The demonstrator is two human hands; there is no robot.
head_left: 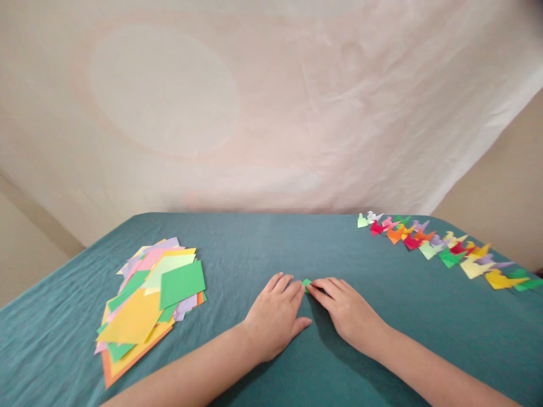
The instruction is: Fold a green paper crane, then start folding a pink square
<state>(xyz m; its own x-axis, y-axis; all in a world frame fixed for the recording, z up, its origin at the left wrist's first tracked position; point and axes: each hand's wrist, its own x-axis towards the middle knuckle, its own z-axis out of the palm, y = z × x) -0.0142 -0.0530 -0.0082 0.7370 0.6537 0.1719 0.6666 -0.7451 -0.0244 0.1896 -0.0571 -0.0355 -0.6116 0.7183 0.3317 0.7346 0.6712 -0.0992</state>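
While spread left fingers (292, 290) touch and right fingers (319, 295) pinch green paper (306, 283), its corner points forward.

Paper sheets (131, 319) lie left and paper birds (450, 259) right on the table (271, 243), a paper piece (306, 282) between, the backdrop (271, 113) behind.

A pale, wrinkled backdrop (271, 107) behind a teal tablecloth (254, 243), with beige wall (500, 186) at right.
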